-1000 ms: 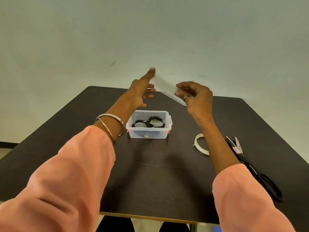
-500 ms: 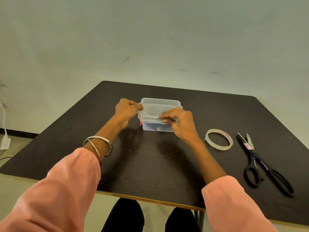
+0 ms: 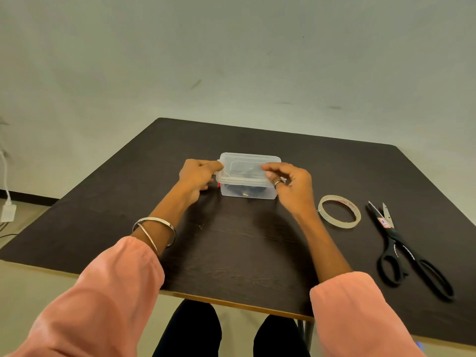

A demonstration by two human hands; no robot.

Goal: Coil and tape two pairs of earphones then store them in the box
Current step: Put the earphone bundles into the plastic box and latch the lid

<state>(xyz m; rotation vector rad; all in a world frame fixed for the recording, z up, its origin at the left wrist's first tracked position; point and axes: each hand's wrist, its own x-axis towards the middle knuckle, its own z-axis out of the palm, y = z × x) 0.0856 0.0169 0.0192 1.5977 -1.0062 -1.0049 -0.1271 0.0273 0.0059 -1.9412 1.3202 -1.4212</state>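
A small clear plastic box [image 3: 247,191] stands mid-table with its clear lid [image 3: 251,161] on top. Black coiled earphones [image 3: 243,188] show dimly through the front wall. My left hand [image 3: 198,176] is curled at the box's left end, thumb and fingers touching the lid's edge near a red clip. My right hand [image 3: 291,184] is at the right end, its fingertips resting on the lid's top and the other fingers loosely bent.
A roll of clear tape [image 3: 339,212] lies flat right of the box. Black scissors [image 3: 404,248] lie further right, blades pointing away. The dark wooden table [image 3: 231,253] ends close to my lap. A white charger and cable sit on the floor at far left.
One second ago both hands held the lid in the air above the uncovered box. The lid came down onto the box, and my hands now rest at its two ends.
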